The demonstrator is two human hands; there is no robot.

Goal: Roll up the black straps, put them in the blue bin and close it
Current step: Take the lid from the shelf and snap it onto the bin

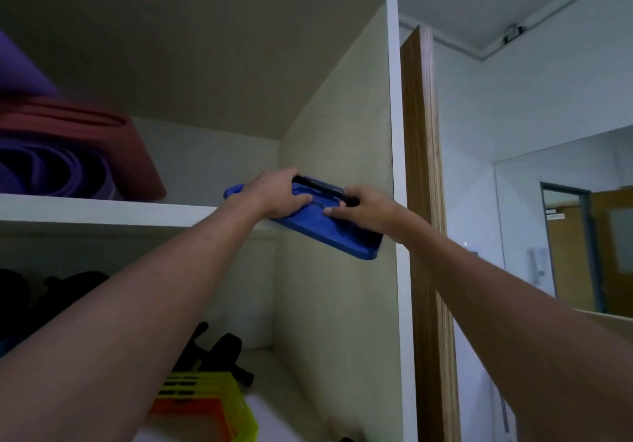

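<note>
Blue bin [322,232] held by both hands beside rolled mats [68,154] on shelf [102,207].

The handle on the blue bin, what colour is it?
Black, seen in the head view: the handle runs across the blue bin.

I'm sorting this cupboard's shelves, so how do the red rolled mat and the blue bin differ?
The red mat lies wholly on the upper shelf at its left; the blue bin sits at the right, tilted, overhanging the edge. Nothing touches the mat; the left hand and right hand hold the bin. Both are at that upper shelf.
</note>
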